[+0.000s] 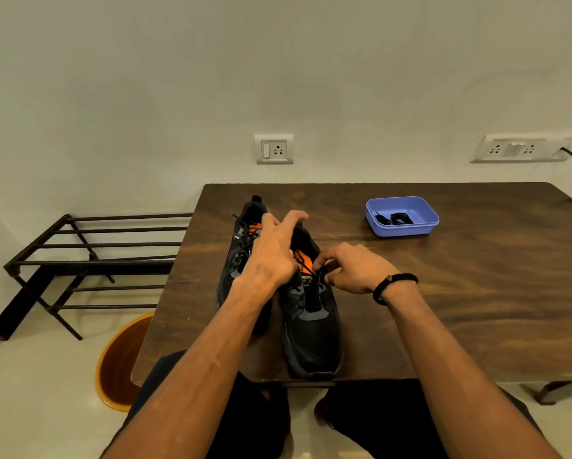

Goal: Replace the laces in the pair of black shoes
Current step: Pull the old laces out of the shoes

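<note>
Purple tray on the table holds coiled black laces.

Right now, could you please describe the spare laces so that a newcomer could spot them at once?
Find the brown wooden table. Towards its far right side sits a shallow lavender-blue tray, apart from the two black shoes. The spare laces are the black coil lying inside it, the only thing in the tray.

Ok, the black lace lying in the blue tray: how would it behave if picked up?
Probably floppy: the lace lies in loose coils inside the blue tray, so it would likely dangle and uncoil from a pinch. It looks thin, so probably very light. The shallow tray seems light plastic too, and may slide on the table if the lace snags.
</note>
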Tool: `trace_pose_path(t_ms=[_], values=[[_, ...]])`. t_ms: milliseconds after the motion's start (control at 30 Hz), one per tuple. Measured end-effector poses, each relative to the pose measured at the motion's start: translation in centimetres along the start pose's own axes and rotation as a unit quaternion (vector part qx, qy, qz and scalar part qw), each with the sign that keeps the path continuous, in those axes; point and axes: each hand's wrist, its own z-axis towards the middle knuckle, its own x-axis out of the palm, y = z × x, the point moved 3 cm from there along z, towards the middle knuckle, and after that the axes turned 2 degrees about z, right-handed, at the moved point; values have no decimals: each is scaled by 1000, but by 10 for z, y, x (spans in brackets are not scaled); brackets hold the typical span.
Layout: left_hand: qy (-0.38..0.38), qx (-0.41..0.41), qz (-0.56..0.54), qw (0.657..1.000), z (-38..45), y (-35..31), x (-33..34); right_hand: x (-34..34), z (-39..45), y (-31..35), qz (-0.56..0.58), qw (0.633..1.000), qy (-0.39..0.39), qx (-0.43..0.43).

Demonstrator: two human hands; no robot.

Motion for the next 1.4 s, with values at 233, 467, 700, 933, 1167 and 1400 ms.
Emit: trace_pose_path(t_ms=[233,467,700,933,1167,1400], values=[[-156,-74,-8,985,0,24,-32,-3,-2,-1,6,1000,0,6],[-150,-159,83,972,-2,55,-42,-1,-1,0,4,1000,-3,13],[54,80,26,995,1,4,15,0,-2,0,-12,1000,-11,10],[113,112,82,984,-2,-13,34,1,1,0,-19,1000,-9,9],[-58,33,6,998,7,4,7,-1,0,0,-9,1000,-14,10],[-191,-75,34,978,2,43,-38,-2,-1,-3,5,999,-20,27]])
